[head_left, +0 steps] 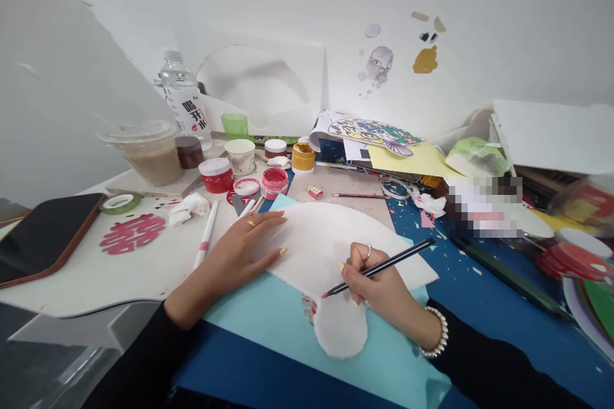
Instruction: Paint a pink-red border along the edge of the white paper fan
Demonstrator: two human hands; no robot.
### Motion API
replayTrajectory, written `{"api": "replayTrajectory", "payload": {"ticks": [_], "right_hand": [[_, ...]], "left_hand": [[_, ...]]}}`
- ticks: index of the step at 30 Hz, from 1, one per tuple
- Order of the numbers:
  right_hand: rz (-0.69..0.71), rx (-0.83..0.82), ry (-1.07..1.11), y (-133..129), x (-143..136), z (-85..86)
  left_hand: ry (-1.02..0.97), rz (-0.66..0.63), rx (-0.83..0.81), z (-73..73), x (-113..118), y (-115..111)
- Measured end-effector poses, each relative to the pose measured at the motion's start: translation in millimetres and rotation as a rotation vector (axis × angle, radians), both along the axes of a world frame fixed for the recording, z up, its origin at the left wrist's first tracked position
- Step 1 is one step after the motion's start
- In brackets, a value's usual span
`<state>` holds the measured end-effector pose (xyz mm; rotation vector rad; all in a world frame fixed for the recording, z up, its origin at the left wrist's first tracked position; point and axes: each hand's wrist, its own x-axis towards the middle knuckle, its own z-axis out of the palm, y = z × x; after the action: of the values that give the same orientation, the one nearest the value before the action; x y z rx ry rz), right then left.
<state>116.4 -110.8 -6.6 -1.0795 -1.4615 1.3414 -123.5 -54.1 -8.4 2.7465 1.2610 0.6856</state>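
A white fan-shaped piece of paper (311, 236) with a rounded lobe at its near end lies on a light blue sheet (268, 313). My left hand (249, 246) rests flat on the paper's left side, fingers spread, a ring on one finger. My right hand (371, 275) pinches a slim black pen (384, 264) with a pale stripe; whether it is a marker or a brush is hard to tell. Its pinkish tip touches or nearly touches the paper where the lobe narrows. Small red markings (309, 310) show beside that narrow part.
Paint jars stand behind the paper, among them an open pink one (275, 183) and a yellow one (303, 158). At left are a drink cup (153, 160), a water bottle (185, 99), a phone (45, 233) and a red cutout (133, 234). A thin brush (359, 195) lies behind.
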Motion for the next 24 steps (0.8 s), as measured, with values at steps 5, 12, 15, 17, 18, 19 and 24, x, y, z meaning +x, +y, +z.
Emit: {"api": "replayTrajectory", "payload": {"ticks": [5, 12, 15, 17, 18, 19, 24], "right_hand": [[0.009, 0.005, -0.014, 0.3, -0.5, -0.7], [0.006, 0.03, -0.062, 0.1, 0.1, 0.0], [0.01, 0.034, -0.063, -0.2, 0.0, 0.8], [0.007, 0.032, -0.074, -0.3, 0.1, 1.2], [0.006, 0.03, -0.078, -0.3, 0.1, 1.4], [0.005, 0.029, -0.08, -0.4, 0.1, 1.7], [0.001, 0.03, -0.081, -1.2, 0.2, 3.8]], "left_hand": [[-0.014, 0.003, -0.012, 0.3, -0.3, 0.5], [-0.016, -0.002, -0.023, 0.3, -0.8, 0.6], [-0.014, -0.001, -0.026, -0.4, -0.6, 1.7], [-0.012, -0.001, -0.028, -0.6, -0.4, 2.1], [-0.012, -0.001, -0.028, -0.6, -0.4, 2.0], [-0.012, -0.001, -0.028, -0.5, -0.3, 1.9], [-0.011, 0.006, -0.035, 0.4, -0.1, 0.5]]}}
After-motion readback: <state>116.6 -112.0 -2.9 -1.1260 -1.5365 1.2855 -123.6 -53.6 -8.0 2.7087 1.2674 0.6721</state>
